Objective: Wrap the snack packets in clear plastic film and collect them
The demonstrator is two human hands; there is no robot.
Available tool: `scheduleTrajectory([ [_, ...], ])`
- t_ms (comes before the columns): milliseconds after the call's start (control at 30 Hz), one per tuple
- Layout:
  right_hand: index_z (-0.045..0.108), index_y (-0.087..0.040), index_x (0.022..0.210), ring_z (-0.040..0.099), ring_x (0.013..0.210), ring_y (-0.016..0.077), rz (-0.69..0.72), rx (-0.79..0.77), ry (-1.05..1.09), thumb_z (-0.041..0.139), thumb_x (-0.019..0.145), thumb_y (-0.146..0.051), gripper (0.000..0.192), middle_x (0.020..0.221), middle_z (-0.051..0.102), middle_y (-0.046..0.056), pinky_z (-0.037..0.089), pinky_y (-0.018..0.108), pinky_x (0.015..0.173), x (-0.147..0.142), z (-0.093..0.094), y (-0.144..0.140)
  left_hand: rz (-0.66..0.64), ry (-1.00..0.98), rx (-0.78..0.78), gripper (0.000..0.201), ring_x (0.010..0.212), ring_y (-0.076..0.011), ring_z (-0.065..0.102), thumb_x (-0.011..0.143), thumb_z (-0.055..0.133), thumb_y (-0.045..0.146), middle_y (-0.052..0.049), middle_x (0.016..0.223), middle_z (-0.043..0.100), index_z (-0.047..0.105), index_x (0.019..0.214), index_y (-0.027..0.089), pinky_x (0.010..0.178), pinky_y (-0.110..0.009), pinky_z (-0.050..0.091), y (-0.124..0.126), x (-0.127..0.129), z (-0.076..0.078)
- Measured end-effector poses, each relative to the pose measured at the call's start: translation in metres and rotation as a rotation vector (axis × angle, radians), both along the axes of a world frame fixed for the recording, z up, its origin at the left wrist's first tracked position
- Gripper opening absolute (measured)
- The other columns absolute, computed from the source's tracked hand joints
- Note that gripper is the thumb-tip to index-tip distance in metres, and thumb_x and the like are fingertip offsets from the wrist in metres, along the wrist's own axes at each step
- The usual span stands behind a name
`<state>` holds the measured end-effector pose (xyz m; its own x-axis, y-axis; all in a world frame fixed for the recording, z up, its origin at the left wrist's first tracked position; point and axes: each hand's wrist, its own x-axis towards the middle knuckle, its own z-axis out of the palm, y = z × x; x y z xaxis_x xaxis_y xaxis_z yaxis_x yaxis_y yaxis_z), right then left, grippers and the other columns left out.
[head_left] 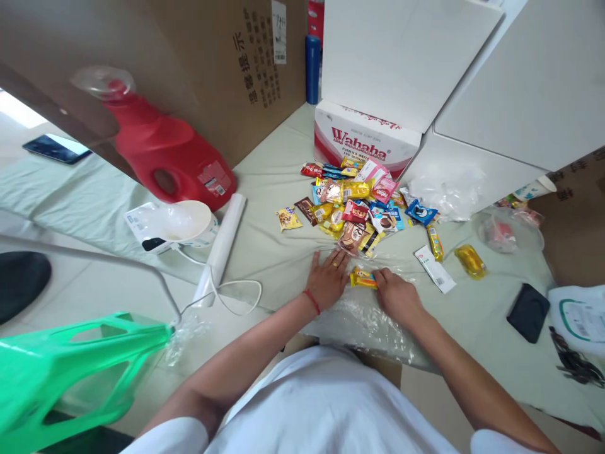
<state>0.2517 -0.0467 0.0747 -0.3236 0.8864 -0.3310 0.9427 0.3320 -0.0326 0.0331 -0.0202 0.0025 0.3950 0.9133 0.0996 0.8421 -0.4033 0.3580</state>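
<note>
My left hand [328,276] lies flat, fingers spread, on a sheet of clear plastic wrap [359,315] spread over the green table cloth. A red string is around its wrist. My right hand [397,295] rests on the same wrap and its fingertips touch a small yellow snack packet [363,277] lying between both hands. Just beyond the hands sits a pile of assorted wrapped snacks [357,205]. A lone cookie packet [288,218] lies left of the pile.
Behind the pile stand a red-and-white Wahaha carton [363,142] and white boxes [472,75]. A red detergent jug [165,157], a white roll [224,243], a bowl [189,221] and a cable are on the left. A black wallet [527,312], yellow packet [470,260] and crumpled plastic are right. Green stool [70,372] bottom left.
</note>
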Motion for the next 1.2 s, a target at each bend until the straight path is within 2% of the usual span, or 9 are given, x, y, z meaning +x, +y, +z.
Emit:
scheduleTrajectory([
  [167, 0.048, -0.020, 0.155, 0.057, 0.131, 0.0302, 0.107, -0.124, 0.213, 0.062, 0.093, -0.052, 0.070, 0.157, 0.048, 0.013, 0.051, 0.037, 0.106, 0.051, 0.002, 0.052, -0.031, 0.048, 0.011, 0.054, 0.153, -0.0302, 0.039, 0.107, 0.032, 0.040, -0.010, 0.162, 0.048, 0.048, 0.156, 0.025, 0.127, -0.070, 0.007, 0.001, -0.013, 0.001],
  [333, 0.058, -0.019, 0.147, 0.057, 0.123, 0.0388, -0.272, 0.168, -0.008, 0.036, 0.103, -0.026, 0.050, 0.143, 0.052, 0.024, 0.049, 0.050, 0.096, 0.101, 0.004, 0.153, -0.032, 0.090, 0.023, 0.055, 0.155, -0.0284, 0.037, 0.108, 0.028, 0.041, -0.010, 0.164, 0.044, 0.045, 0.158, 0.024, 0.127, -0.069, 0.011, 0.000, -0.014, -0.002],
  [433, 0.064, -0.023, 0.142, 0.060, 0.115, 0.0366, -0.314, 0.182, -0.151, 0.037, 0.103, -0.026, 0.047, 0.136, 0.055, 0.023, 0.049, 0.046, 0.090, 0.110, -0.011, 0.196, -0.030, 0.093, 0.022, 0.055, 0.154, -0.0287, 0.037, 0.108, 0.029, 0.042, -0.010, 0.164, 0.044, 0.044, 0.158, 0.024, 0.127, -0.068, 0.012, 0.001, -0.012, -0.002],
  [533, 0.069, -0.020, 0.133, 0.059, 0.113, 0.0343, -0.266, 0.217, -0.107, 0.047, 0.099, -0.028, 0.041, 0.131, 0.058, 0.022, 0.048, 0.042, 0.090, 0.117, -0.019, 0.210, -0.023, 0.082, 0.022, 0.055, 0.154, -0.0288, 0.038, 0.108, 0.030, 0.043, -0.010, 0.163, 0.045, 0.044, 0.158, 0.025, 0.127, -0.068, 0.011, 0.001, -0.012, -0.002],
  [733, 0.068, -0.017, 0.123, 0.063, 0.088, 0.0224, -0.355, 0.432, 0.372, 0.058, 0.093, -0.035, 0.037, 0.122, 0.066, 0.015, 0.050, 0.034, 0.080, 0.132, 0.020, 0.163, -0.027, 0.064, 0.016, 0.055, 0.154, -0.0300, 0.038, 0.107, 0.033, 0.042, -0.011, 0.164, 0.044, 0.046, 0.158, 0.025, 0.127, -0.068, 0.010, 0.001, -0.012, -0.001],
  [867, 0.064, -0.020, 0.124, 0.063, 0.077, 0.0185, -0.207, 0.198, 0.633, 0.058, 0.098, -0.042, 0.035, 0.104, 0.073, 0.008, 0.049, 0.032, 0.074, 0.090, 0.046, 0.093, -0.027, 0.071, 0.027, 0.055, 0.154, -0.0312, 0.038, 0.107, 0.034, 0.042, -0.011, 0.163, 0.045, 0.047, 0.157, 0.025, 0.127, -0.069, 0.012, 0.000, -0.011, -0.001],
  [1000, 0.070, -0.023, 0.122, 0.061, 0.097, 0.0243, 0.124, 0.054, 0.421, 0.054, 0.103, -0.032, 0.026, 0.106, 0.073, 0.009, 0.046, 0.035, 0.084, 0.014, 0.025, 0.036, -0.020, 0.063, 0.025, 0.055, 0.154, -0.0302, 0.037, 0.107, 0.032, 0.043, -0.011, 0.164, 0.044, 0.046, 0.158, 0.025, 0.127, -0.069, 0.010, 0.000, -0.011, -0.004],
  [1100, 0.070, -0.025, 0.126, 0.055, 0.108, 0.0307, 0.150, 0.150, 0.207, 0.058, 0.101, -0.034, 0.029, 0.116, 0.069, 0.012, 0.044, 0.040, 0.086, -0.017, -0.004, 0.009, -0.014, 0.052, 0.022, 0.055, 0.155, -0.0284, 0.036, 0.107, 0.032, 0.042, -0.010, 0.164, 0.043, 0.046, 0.157, 0.024, 0.128, -0.068, 0.008, 0.000, -0.011, -0.006],
  [1200, 0.057, -0.024, 0.146, 0.050, 0.117, 0.0350, 0.093, 0.296, 0.191, 0.062, 0.099, -0.046, 0.052, 0.141, 0.058, 0.017, 0.043, 0.046, 0.093, -0.016, -0.025, -0.006, -0.015, 0.037, 0.040, 0.055, 0.155, -0.0275, 0.036, 0.107, 0.032, 0.042, -0.010, 0.164, 0.043, 0.046, 0.157, 0.024, 0.128, -0.068, 0.008, -0.001, -0.011, -0.008],
])
